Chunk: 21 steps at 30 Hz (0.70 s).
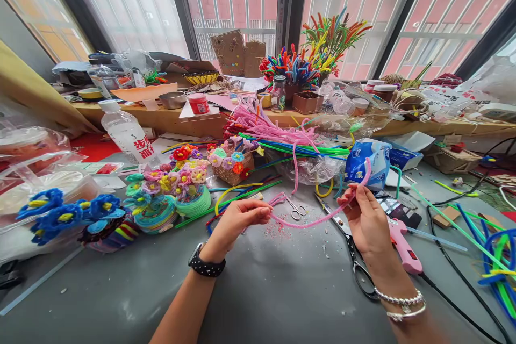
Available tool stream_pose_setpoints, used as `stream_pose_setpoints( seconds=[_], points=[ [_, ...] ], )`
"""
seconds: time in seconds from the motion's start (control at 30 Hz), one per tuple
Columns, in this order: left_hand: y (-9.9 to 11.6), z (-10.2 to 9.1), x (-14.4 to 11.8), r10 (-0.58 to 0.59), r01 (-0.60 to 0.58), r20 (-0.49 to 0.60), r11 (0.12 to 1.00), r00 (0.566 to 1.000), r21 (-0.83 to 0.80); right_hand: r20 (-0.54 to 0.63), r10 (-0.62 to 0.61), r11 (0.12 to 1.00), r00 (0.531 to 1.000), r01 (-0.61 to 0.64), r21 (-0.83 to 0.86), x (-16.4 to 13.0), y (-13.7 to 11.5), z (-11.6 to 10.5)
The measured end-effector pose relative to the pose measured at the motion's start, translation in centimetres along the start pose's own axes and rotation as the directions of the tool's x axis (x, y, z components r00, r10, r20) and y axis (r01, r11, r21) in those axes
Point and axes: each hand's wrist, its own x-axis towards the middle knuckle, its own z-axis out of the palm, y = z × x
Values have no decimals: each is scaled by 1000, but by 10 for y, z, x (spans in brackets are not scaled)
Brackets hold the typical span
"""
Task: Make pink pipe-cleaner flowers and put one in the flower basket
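A pink pipe cleaner sags in a shallow curve between my two hands above the grey table. My left hand pinches it near one end, where a pink bent or looped part shows just beyond my fingertips. With thumb and fingers closed, my right hand grips the other side, and a free end sticks up past the fingers. Small silver scissors lie on the table behind the sagging strand. Larger black-handled scissors lie beside my right hand, partly hidden by it.
A pink glue gun with a black cord rests right of my right hand. Pipe-cleaner flower pots stand at left, near a water bottle. A pile of pink pipe cleaners lies at the back, beside a blue tissue pack.
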Motion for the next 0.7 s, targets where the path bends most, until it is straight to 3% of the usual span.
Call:
stream_pose_setpoints(
  seconds=[0.07,0.13,0.23,0.33,0.43,0.7],
  points=[
    [-1,3,0,51,-50,-65,999,997,22,69,-27,994,997,34,-105,-4,0,2],
    [-3,6,-1,138,-131,-105,989,985,73,233,-28,957,972,93,-274,-12,1,7],
    [-6,9,-2,250,-237,-86,962,964,137,534,32,780,845,312,-542,-29,4,18],
    [-7,9,-2,299,-285,-73,945,951,163,695,101,567,712,532,-629,-41,9,27],
    [-7,8,-3,311,-296,-74,941,948,161,730,146,483,667,596,-641,-45,11,29],
    [-9,2,-2,311,-305,-70,948,948,89,725,226,491,651,567,-662,-43,6,28]
  ],
)
